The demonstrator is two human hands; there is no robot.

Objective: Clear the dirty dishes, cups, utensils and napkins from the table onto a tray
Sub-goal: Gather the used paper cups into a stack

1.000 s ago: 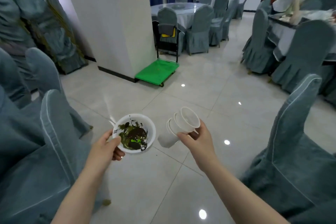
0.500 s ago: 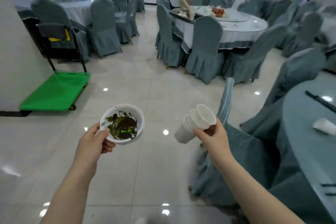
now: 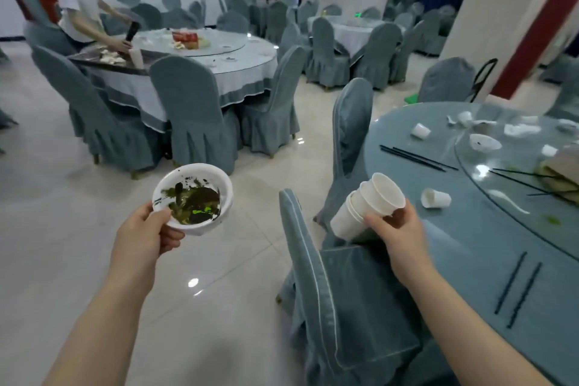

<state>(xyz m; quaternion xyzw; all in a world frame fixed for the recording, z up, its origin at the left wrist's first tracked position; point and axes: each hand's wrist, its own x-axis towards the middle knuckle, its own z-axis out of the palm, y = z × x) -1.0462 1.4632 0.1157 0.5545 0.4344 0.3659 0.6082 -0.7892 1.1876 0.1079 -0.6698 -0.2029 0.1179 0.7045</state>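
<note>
In hand: left hand grips a white round bowl smeared with dark green leftovers; right hand clasps a nested stack of white paper cups, both over the floor. Outstanding on the round blue-grey glass-topped table: a tipped white paper cup near its left edge, a white dish, black chopsticks at the near edge, and crumpled white napkins farther in. No tray visible; clearing is judged partly done.

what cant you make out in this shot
Head view only:
- Number of stacked cups in the right hand: nested, rims overlap.
- Food in the bowl held by the left hand: dark smear.
- Near table: cut off at right edge.
- No tray identifiable.
</note>
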